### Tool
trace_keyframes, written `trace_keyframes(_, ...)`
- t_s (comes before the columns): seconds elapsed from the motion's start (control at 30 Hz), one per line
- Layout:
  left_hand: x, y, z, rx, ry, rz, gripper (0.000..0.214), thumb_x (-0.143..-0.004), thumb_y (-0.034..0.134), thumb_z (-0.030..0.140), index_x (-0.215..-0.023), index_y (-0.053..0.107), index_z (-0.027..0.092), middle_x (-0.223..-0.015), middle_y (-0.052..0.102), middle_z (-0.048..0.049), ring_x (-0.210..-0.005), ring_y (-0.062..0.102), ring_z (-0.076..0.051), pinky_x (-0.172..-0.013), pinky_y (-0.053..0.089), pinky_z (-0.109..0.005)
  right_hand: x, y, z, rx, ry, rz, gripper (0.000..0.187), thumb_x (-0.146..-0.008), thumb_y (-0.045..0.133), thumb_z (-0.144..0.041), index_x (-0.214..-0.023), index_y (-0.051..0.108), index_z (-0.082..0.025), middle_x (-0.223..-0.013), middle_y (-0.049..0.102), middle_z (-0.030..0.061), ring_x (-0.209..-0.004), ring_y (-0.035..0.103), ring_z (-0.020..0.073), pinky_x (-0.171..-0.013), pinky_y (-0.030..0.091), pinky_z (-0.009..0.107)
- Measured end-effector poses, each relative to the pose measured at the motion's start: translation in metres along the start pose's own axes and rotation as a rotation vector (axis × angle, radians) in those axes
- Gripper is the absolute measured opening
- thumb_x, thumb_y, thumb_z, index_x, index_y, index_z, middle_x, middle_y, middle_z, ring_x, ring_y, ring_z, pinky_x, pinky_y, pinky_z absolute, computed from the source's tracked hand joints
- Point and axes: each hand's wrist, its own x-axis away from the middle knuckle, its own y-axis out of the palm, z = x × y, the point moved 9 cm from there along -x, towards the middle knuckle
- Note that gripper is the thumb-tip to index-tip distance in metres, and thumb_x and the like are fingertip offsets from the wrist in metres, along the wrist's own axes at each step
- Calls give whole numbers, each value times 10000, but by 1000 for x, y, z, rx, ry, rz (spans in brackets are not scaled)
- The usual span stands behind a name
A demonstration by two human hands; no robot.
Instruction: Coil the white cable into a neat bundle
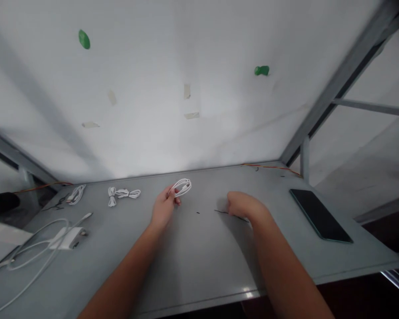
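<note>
A coil of white charging cable (182,188) is held up in the closed fingers of my left hand (164,204), a little above the middle of the shelf. My right hand (242,204) is lowered to the shelf top, its fingers curled together at a thin black twist tie (222,212). Parts of the tie show on both sides of that hand; the fingertips themselves are mostly hidden. A short black scrap (197,213) lies between my two hands.
At the left lie bundled white cables (128,193), another coiled cable (76,195), a white power adapter (64,238) with a loose cord, and a white box (3,241). A dark phone or tablet (321,215) lies at the right. A white wall (146,146) stands behind.
</note>
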Motion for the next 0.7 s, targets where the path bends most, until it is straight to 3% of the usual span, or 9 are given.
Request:
trace_keyframes(0.13, 7, 12, 7, 247, -38, -83, 418, -848, 778, 466, -1148, 727, 178, -916, 611, -22, -610, 451, -74, -579, 392, -219, -7, -5, -39, -18, -95, 121, 142, -817, 625, -50, -861, 712, -153, -935, 743, 121, -828, 656, 201, -665, 379, 274)
trace_keyframes(0.23, 10, 16, 9, 331, -78, -110, 443, -805, 834, 440, -1151, 742, 179, -888, 593, -9, -612, 425, -66, -565, 382, -205, -9, -11, -35, -101, -105, 160, 147, -827, 721, -168, -969, 687, -163, -1017, 723, 105, -873, 633, 197, -683, 387, 263)
trace_keyframes(0.33, 9, 15, 7, 363, -92, -98, 431, -789, 855, 414, -1133, 753, 177, -847, 564, 6, -601, 415, -63, -543, 362, -202, -8, -5, -20, -105, -136, 65, 309, -652, 865, -152, -905, 690, -186, -1004, 703, 73, -895, 620, 208, -694, 398, 257)
trace_keyframes(0.43, 8, 15, 5, 381, -104, -98, 405, -814, 840, 392, -1138, 754, 165, -842, 570, 1, -593, 419, -62, -541, 354, -209, -12, 5, -18, -143, -169, -18, 146, -717, 755, -79, -721, 663, -194, -850, 691, 51, -789, 616, 197, -683, 395, 273)
trace_keyframes(0.5, 9, 16, 7, 386, -97, -99, 392, -841, 818, 388, -1155, 750, 164, -837, 589, -6, -599, 425, -68, -559, 372, -218, -18, 4, -29, -183, -197, 92, 187, -763, 673, -53, -653, 619, -194, -799, 686, 66, -789, 623, 207, -718, 410, 291)
trace_keyframes(0.6, 16, 25, 11, 380, -83, -140, 450, -846, 810, 434, -1206, 734, 174, -820, 598, -2, -617, 441, -81, -589, 395, -228, -27, -4, -51, -382, -188, 393, 145, -827, 606, -85, -730, 609, -193, -894, 710, 106, -901, 636, 231, -806, 443, 311)
trace_keyframes(0.7, 23, 38, 12, 342, -80, -209, 557, -814, 818, 519, -1233, 718, 165, -787, 588, 7, -620, 454, -88, -594, 393, -230, -34, 12, -68, -814, -152, 439, 92, -898, 535, -198, -840, 605, -197, -842, 706, 66, -799, 638, 206, -736, 484, 302)
